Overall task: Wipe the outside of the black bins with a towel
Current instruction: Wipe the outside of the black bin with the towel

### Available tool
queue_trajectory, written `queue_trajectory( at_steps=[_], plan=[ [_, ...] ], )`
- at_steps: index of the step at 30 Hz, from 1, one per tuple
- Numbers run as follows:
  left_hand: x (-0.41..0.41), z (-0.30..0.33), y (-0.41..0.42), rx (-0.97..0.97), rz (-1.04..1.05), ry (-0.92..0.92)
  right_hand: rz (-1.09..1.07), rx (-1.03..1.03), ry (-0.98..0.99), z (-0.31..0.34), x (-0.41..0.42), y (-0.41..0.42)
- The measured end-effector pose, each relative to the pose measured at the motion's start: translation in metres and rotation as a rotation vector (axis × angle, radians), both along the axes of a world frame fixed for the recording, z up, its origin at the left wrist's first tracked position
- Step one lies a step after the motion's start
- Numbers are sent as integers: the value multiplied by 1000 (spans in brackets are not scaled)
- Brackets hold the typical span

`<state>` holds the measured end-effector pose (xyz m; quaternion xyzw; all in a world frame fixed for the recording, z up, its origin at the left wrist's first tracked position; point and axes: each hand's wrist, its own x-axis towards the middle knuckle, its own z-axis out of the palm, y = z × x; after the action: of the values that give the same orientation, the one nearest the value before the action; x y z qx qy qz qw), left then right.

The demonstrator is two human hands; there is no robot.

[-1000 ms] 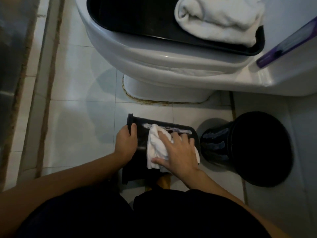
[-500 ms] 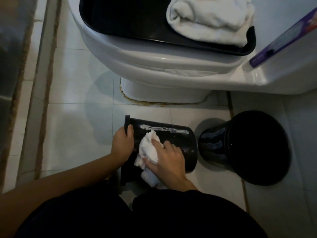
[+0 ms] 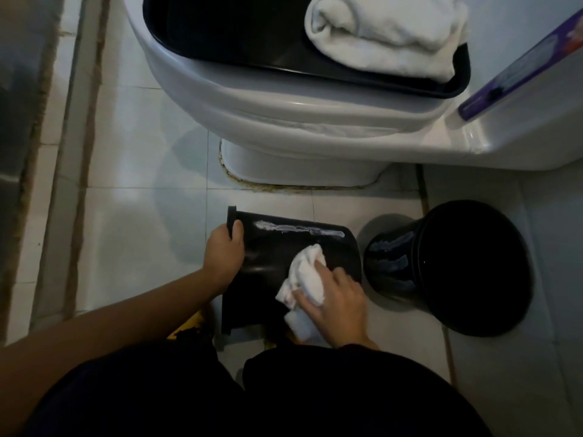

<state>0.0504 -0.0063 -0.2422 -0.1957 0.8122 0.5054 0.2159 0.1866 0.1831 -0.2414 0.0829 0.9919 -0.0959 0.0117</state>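
Left hand (image 3: pixel 224 253) grips the tipped bin (image 3: pixel 277 260); right hand (image 3: pixel 334 298) presses towel (image 3: pixel 304 279) flat.

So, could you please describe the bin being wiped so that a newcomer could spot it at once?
Start at the white toilet; on the tiled floor in front of its base are two black bins. The one being wiped is on the left, lying on its side, with the left hand at its rim and the right hand pressing a white towel on it. The other bin is untouched.

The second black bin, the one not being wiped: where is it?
In the head view the second black bin stands on the floor tiles at right, just past the bin being wiped, below the toilet.
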Motion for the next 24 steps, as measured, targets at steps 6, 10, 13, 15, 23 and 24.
queue_trajectory(
  at_steps=[6,10,13,15,23,24],
  plan=[
    [-12,2,1,10,-11,-59,-616,-168,-139,7,0,39],
    [-11,2,4,-11,-12,-53,-202,-106,-63,14,-12,9],
    [-7,0,0,-6,-23,-52,-86,-105,-69,13,-23,11],
    [-7,-1,0,4,-41,-60,-344,-159,-188,15,-36,25],
    [5,4,0,-13,-35,-55,-64,-280,-347,37,-41,1],
    [6,7,0,38,-29,-86,-126,-378,-337,39,-38,2]
  ],
)
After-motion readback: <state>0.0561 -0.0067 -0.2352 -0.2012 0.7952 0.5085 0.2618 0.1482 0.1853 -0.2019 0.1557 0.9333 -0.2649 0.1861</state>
